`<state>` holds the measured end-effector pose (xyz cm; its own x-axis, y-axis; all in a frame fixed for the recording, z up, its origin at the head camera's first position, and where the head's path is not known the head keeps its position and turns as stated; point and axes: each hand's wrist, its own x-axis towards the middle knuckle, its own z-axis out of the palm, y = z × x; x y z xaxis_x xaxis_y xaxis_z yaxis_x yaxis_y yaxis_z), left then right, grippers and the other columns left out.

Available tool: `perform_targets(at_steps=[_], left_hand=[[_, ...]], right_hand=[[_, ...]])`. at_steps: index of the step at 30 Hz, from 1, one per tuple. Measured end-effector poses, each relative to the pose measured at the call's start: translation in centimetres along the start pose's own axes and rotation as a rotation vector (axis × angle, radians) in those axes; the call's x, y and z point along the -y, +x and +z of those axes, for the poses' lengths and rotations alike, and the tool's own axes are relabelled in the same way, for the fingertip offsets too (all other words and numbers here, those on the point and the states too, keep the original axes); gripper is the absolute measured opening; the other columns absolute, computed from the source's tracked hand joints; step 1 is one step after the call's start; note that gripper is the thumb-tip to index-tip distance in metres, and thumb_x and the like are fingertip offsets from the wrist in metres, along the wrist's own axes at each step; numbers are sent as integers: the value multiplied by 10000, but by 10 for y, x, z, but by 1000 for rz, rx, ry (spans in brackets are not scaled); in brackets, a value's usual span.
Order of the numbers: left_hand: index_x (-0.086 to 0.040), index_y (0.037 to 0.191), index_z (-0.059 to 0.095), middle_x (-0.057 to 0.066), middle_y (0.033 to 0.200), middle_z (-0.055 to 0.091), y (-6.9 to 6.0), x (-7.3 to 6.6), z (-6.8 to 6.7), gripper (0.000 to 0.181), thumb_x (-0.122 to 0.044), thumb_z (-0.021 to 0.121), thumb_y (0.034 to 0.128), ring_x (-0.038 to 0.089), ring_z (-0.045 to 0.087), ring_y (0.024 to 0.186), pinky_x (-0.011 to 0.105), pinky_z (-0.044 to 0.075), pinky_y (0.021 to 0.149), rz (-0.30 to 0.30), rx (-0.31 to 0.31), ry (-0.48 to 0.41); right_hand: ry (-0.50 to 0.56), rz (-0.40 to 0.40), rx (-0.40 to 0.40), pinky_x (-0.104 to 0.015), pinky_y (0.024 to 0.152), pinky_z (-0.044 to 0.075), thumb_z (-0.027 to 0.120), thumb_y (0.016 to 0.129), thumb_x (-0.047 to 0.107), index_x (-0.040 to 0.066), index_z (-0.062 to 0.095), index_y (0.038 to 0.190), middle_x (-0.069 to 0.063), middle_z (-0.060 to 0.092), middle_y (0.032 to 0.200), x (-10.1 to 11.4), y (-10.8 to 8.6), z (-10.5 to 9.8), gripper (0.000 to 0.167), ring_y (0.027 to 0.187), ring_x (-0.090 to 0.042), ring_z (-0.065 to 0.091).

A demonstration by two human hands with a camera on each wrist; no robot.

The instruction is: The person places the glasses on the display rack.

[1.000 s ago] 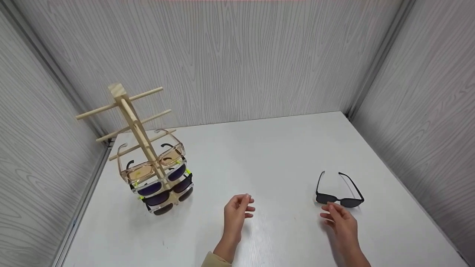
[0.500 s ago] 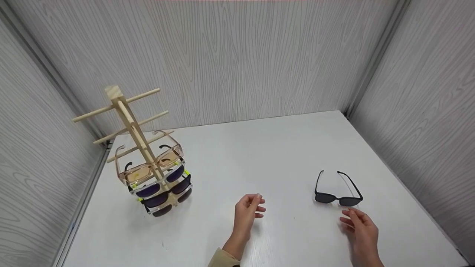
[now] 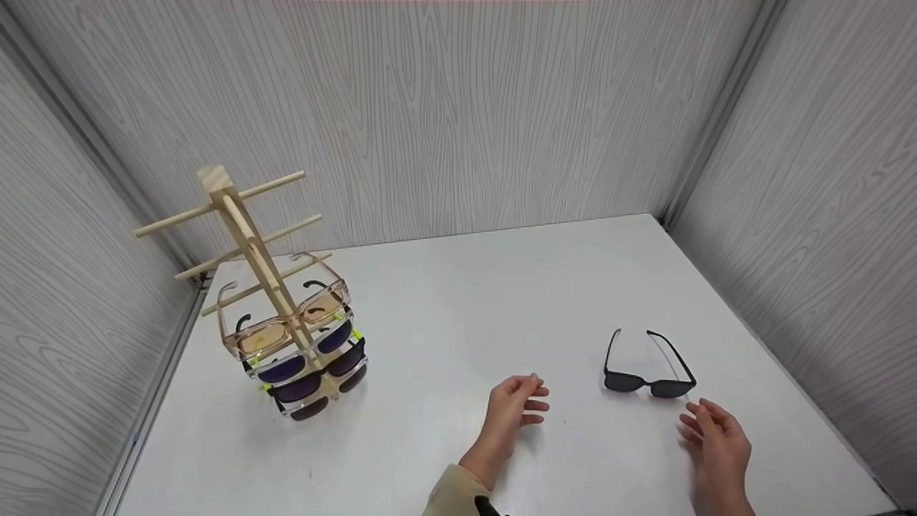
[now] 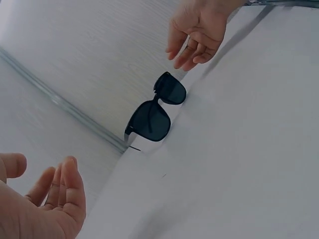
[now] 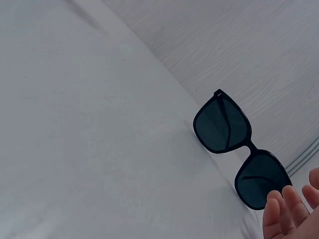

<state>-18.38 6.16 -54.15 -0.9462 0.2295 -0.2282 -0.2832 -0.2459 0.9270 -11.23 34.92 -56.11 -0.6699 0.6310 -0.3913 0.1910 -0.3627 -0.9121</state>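
Observation:
Black sunglasses (image 3: 648, 385) rest on the white table with both temples unfolded and pointing away from me. Just off their right lens is my right hand (image 3: 722, 441), fingers loosely bent and holding nothing. My left hand (image 3: 512, 408) hovers over the table to the left of the sunglasses, thumb and fingers relaxed, with nothing in it. In the left wrist view, the dark lenses (image 4: 152, 121) lie between the two hands, apart from both. From the right wrist, fingertips (image 5: 294, 201) overlap the edge of one lens; contact cannot be told.
A wooden eyewear rack (image 3: 247, 244) stands at the left. Its lower part carries several pairs, with clear peach-tinted glasses (image 3: 286, 326) on top; the upper pegs are bare. Grey wood-grain panels (image 3: 458, 122) enclose the table (image 3: 458, 308) at the back and sides.
My right hand has drawn away from the sunglasses toward the right. My left hand has shifted right, nearer to them. The sunglasses stay in place on the table; the view has turned slightly.

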Motion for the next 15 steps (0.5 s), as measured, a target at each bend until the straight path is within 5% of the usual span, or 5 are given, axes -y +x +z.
perform_targets(at_steps=[15], left_hand=[[19, 1108, 607, 120, 1008, 645, 20, 11, 36, 385, -312, 595, 913, 268, 635, 931, 347, 553, 710, -55, 50, -10]], right_hand=[[-51, 59, -31, -247, 846, 497, 587, 909, 367, 238, 278, 1461, -15, 441, 1346, 9, 14, 0, 646, 1167, -156, 472]])
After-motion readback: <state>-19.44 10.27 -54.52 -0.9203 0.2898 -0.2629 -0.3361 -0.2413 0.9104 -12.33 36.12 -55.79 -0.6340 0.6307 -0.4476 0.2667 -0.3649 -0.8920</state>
